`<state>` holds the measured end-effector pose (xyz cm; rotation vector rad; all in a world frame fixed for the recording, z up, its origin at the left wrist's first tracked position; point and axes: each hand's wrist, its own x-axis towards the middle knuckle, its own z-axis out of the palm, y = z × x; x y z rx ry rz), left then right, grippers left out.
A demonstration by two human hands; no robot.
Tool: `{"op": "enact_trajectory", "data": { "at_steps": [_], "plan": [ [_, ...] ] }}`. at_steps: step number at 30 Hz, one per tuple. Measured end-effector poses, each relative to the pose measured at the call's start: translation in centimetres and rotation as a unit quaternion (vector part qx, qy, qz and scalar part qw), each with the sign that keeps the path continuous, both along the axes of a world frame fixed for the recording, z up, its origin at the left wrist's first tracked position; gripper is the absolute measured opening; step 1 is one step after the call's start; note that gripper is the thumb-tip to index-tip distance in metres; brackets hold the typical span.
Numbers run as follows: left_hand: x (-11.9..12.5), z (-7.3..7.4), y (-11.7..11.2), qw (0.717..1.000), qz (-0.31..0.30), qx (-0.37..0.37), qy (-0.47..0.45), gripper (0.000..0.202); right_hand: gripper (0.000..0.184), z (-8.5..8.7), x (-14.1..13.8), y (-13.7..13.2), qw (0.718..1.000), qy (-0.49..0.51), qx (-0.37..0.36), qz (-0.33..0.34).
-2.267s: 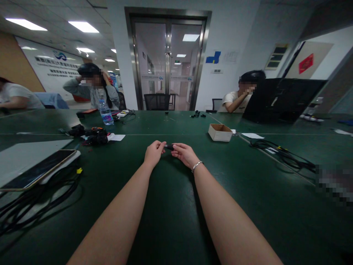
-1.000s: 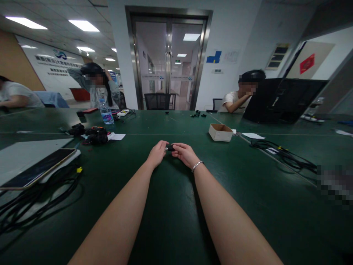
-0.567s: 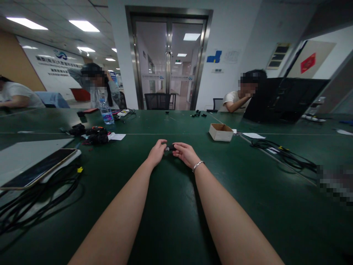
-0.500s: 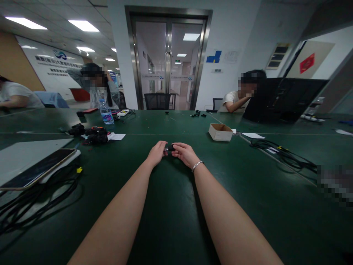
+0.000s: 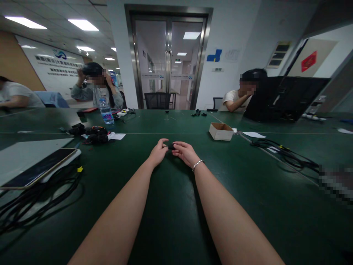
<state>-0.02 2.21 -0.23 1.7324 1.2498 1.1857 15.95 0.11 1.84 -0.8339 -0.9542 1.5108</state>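
Observation:
My right hand (image 5: 185, 152), with a silver bangle at the wrist, pinches a small black object (image 5: 171, 146) between thumb and fingers just above the table. Its exact kind is too small to make out. Left of it is my left hand (image 5: 159, 152), index finger stretched out and apart from the thumb. The left fingertips come close to the black object's left end; whether they touch it I cannot tell. Nothing shows in the left hand, though its palm side is partly hidden.
An open cardboard box (image 5: 221, 132) stands ahead on the right of the green table (image 5: 171, 206). Black cables (image 5: 286, 156) lie at right. A phone (image 5: 38, 167), a water bottle (image 5: 106, 112) and dark gear (image 5: 96, 135) are at left. Several people sit around, one behind a monitor (image 5: 284, 98).
The silvery piece seen between my hands no longer shows. My left index finger has lifted and separated from the thumb; my right hand stays nearly still. The person across at left has lowered their arms.

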Motion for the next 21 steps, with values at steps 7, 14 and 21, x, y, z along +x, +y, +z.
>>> {"op": "enact_trajectory", "data": {
  "at_steps": [7, 14, 21],
  "plan": [
    [0.01, -0.3, 0.09, 1.0, -0.023, -0.009, 0.0, 0.03, 0.012, 0.11, 0.01, -0.02, 1.0, -0.003, -0.002, 0.004],
    [0.11, 0.12, -0.15, 1.0, -0.005, -0.015, -0.024, 0.029, 0.011, 0.38, -0.04, -0.29, 1.0, -0.007, -0.007, -0.003],
    [0.19, 0.4, -0.24, 0.999, 0.012, -0.009, -0.038, 0.025, 0.012, 0.28, 0.01, -0.16, 1.0, -0.008, -0.007, -0.001]
  ]
}}
